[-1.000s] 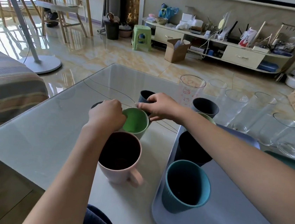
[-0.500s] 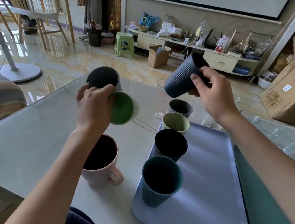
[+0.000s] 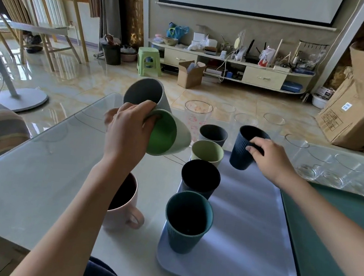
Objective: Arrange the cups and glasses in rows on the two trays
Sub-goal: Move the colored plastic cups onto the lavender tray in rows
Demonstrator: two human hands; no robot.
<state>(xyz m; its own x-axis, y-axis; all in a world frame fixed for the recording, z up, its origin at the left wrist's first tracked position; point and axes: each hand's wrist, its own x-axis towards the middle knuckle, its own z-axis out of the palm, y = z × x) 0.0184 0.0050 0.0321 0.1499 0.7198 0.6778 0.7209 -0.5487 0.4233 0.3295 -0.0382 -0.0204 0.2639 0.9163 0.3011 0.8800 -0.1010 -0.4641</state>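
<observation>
My left hand (image 3: 129,132) holds two mugs tilted in the air above the table: a grey mug (image 3: 145,94) and a white mug with a green inside (image 3: 165,133). My right hand (image 3: 267,157) grips a dark blue ribbed cup (image 3: 242,149) by its rim at the far end of the lavender tray (image 3: 257,226); I cannot tell if it touches the tray. A column stands along the tray's left side: teal cup (image 3: 186,222), black cup (image 3: 200,178), pale green cup (image 3: 206,152), with a grey cup (image 3: 213,134) behind. A green tray (image 3: 335,234) lies to the right.
A pink mug (image 3: 123,203) stands on the table under my left forearm. Several clear glasses (image 3: 331,168) stand along the far right, and a printed glass (image 3: 197,117) behind the cups. Cardboard boxes (image 3: 361,108) sit on the floor to the right.
My right hand has lowered the dark blue cup from the air down to the tray's far end. My left hand still holds the two mugs, now a little higher and further right.
</observation>
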